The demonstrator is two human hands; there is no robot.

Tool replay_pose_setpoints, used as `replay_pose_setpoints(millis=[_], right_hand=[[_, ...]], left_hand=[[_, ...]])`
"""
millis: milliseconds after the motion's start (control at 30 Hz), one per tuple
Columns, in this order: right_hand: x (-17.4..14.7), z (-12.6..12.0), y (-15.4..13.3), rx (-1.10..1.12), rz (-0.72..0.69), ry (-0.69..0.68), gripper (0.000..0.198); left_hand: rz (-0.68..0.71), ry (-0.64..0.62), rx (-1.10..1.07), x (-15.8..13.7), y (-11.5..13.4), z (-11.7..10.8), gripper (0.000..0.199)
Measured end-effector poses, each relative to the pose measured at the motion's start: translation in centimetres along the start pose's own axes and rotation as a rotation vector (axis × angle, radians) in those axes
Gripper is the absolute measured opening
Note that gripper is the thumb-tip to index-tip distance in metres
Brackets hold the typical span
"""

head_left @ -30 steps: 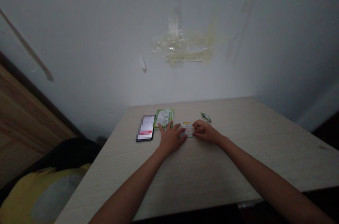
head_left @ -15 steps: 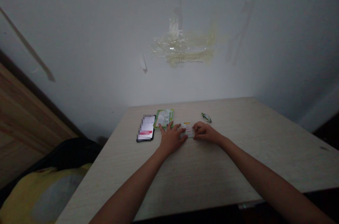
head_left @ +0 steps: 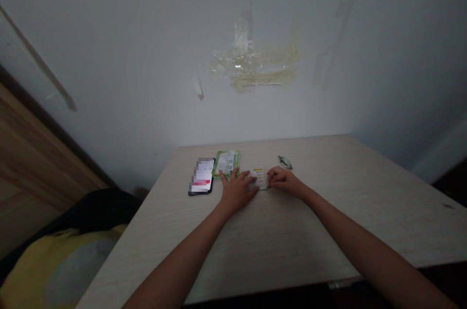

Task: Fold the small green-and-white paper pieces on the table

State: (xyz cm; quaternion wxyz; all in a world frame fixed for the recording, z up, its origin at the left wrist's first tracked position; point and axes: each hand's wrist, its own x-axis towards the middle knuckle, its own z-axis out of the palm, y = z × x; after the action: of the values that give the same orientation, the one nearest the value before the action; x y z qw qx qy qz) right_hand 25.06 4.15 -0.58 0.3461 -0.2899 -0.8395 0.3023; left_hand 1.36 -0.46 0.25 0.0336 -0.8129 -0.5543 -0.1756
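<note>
A small white printed packet (head_left: 260, 180) with a yellow strip along its top lies flat on the table. My left hand (head_left: 237, 192) is spread over its left side, fingertips pressing it down. Two other fingers of that hand reach onto a larger green-and-white packet (head_left: 226, 162) just behind. At the small packet's right edge, my right hand (head_left: 285, 182) is closed in a pinch, with its fingertips on that edge. Beyond the right hand lies a crumpled green-and-white scrap (head_left: 285, 162), untouched.
A phone (head_left: 202, 177) with a lit, blurred screen lies left of the green packet. The pale wooden table (head_left: 292, 245) meets a wall with peeling clear tape (head_left: 255, 68). Yellow-and-grey fabric (head_left: 73, 265) and a wooden panel (head_left: 32, 168) stand off its left side.
Both hands stay almost where they were. My right fingertips have shifted very slightly at the packet's edge, and the view has moved a little.
</note>
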Motion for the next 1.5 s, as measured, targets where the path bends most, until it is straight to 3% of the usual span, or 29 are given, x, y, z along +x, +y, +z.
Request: replay_pose_setpoints(millis=[500, 933, 1167, 1500], right_hand=[[0.1, 0.4, 1.0, -0.199, 0.001, 0.031, 0.013], [1.1, 1.0, 1.7, -0.141, 0.179, 0.176, 0.015], [1.7, 1.2, 2.7, -0.255, 0.134, 0.204, 0.014], [2.2, 1.8, 2.2, -0.403, 0.187, 0.267, 0.021]], left_hand=[[-0.004, 0.005, -0.006, 0.0, 0.0, 0.2, 0.034], [-0.006, 0.011, -0.015, 0.0, 0.1, 0.1, 0.034], [-0.003, 0.008, -0.032, 0.0, 0.0, 0.1, 0.033], [-0.014, -0.015, -0.027, 0.0, 0.2, -0.2, 0.034]])
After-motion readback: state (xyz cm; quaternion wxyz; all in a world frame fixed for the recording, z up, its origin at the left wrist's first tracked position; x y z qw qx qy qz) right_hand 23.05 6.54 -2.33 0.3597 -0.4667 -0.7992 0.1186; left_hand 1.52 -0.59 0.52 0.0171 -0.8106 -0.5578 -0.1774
